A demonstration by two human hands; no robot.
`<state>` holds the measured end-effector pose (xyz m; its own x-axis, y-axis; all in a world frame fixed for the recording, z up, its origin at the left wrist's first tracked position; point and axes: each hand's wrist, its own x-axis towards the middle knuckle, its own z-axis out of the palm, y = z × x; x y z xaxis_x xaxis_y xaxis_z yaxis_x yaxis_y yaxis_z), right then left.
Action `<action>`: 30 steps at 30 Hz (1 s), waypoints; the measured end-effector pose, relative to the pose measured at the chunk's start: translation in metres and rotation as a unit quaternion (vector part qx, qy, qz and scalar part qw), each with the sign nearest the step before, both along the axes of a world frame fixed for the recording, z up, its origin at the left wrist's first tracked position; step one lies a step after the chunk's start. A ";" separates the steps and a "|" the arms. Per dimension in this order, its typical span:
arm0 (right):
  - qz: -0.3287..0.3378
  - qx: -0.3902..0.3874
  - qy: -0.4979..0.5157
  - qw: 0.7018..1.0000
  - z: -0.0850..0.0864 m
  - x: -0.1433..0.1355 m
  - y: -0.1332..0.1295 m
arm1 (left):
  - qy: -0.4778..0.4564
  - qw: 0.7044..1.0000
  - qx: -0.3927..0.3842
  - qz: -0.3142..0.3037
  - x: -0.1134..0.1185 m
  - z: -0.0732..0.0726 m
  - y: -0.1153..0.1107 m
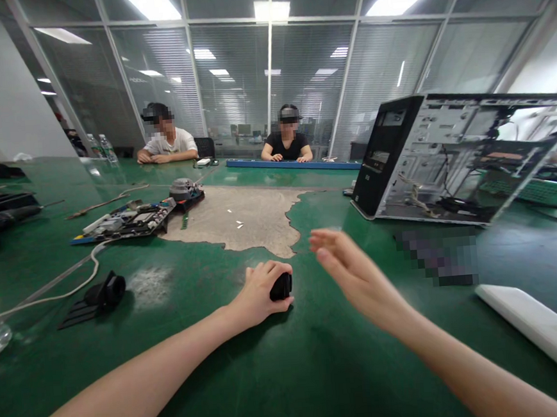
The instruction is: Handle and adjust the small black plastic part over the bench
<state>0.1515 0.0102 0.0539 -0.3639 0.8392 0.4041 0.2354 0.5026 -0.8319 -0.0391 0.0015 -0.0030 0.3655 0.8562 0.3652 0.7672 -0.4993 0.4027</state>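
Note:
My left hand [259,293] is closed around a small black object [281,287] on the green tabletop [253,377]. Fingers and palm cover most of this object, so its kind does not show. To the right, my right hand [348,264] hovers over the table with its fingers stretched out and nothing in it; a gap separates it from the black object. Just beyond both hands lies a bare, greyish patch [254,213] with a ragged edge and a few tiny white scraps on it.
Left of the patch lie a circuit board [135,220] and a round cooling fan [185,189]. Nearer are a black bracket-like part [104,293] and a white cable [91,274]. An opened computer case [385,161] stands right, a white slab [532,317] nearer. Two people sit opposite.

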 end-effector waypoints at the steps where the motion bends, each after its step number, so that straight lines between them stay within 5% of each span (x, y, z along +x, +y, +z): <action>1: 0.000 -0.020 -0.018 1.000 -0.009 -0.005 0.001 | -0.001 1.000 0.001 0.001 0.000 0.000 0.000; 5: 0.047 -0.075 -0.050 0.995 -0.048 -0.023 0.005 | -0.003 1.000 -0.003 -0.001 0.001 0.002 0.000; 8: 0.064 -0.095 -0.020 0.993 -0.061 -0.030 0.004 | 0.003 1.000 -0.002 -0.002 0.002 0.002 0.000; 23: 0.133 -0.106 0.035 0.985 -0.062 -0.024 0.006 | -0.031 0.999 -0.022 0.014 -0.002 -0.008 0.004; 30: 0.073 -0.124 0.062 0.988 -0.065 -0.029 0.011 | -0.014 1.000 0.005 0.001 -0.001 -0.008 0.004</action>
